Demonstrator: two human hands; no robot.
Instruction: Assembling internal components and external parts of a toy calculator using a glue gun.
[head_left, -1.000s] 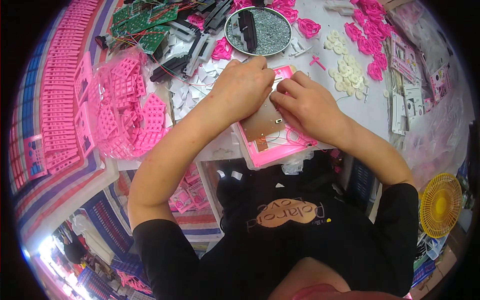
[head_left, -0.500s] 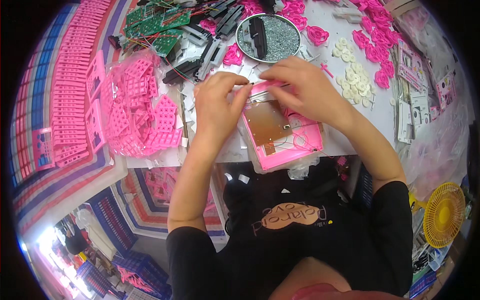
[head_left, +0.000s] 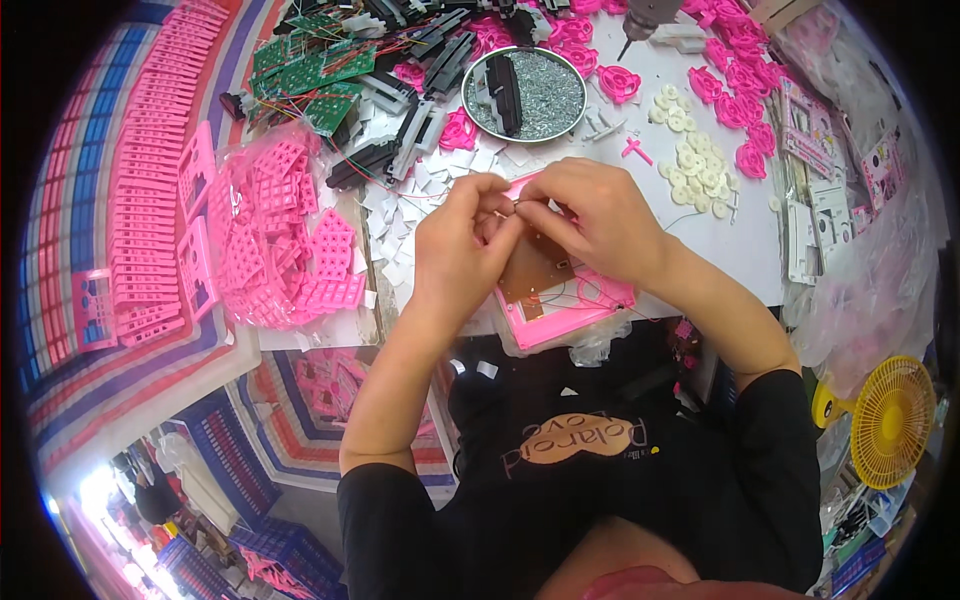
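Just over the top edge of a pink plastic casing (head_left: 530, 330), my left hand (head_left: 462, 245) and my right hand (head_left: 608, 225) meet fingertip to fingertip. Both are closed in a pinch around something tiny and dark, too small to name. The casing lies open side up on the table, with a brown circuit board (head_left: 538, 270) in it. Thin wires (head_left: 600, 290) run from the board across the casing's right part. My fingers hide the casing's upper part. Crumpled clear plastic (head_left: 597, 346) sticks out beneath its near edge.
Beyond my hands stands a round dish of screws (head_left: 555, 100), a black-and-grey part (head_left: 508, 95) lying in it. Green circuit boards (head_left: 320, 60) and a bag of pink keypads (head_left: 265, 235) sit left. White discs (head_left: 705, 165) and pink ring-shaped parts (head_left: 745, 80) lie right. A screwdriver tip (head_left: 627, 45) hangs above.
My two hands have come together at the fingertips, my right one leaving the casing's top edge. The screwdriver tip has come into view at the top.
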